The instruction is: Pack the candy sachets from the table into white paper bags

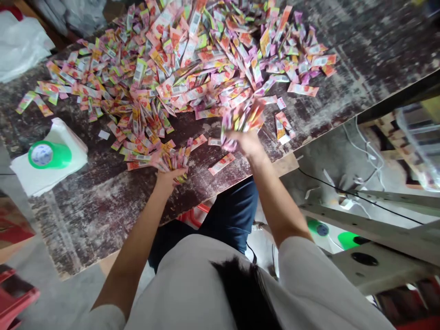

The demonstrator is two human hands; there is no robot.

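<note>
A wide heap of small printed stick packets [199, 87], pink, orange, green and purple, covers the back and middle of a worn dark table [103, 201]. My left hand [168, 176] is closed round a bunch of packets [175, 158] at the heap's near edge. Off to the right, my right hand [249, 142] grips another bunch [242, 119], slightly blurred, in front of the pile. Between the two hands a single packet [222, 164] lies flat near the table edge. Other loose packets [283, 126] rest right of my right hand.
At the left, a green tape roll [50, 155] sits on white sheets [65, 133]. A white plastic bag [20, 43] is at the upper left. Right of the table are a metal frame [371, 224], cables [371, 151] and more green rolls [347, 240]. A red crate [17, 298] stands lower left.
</note>
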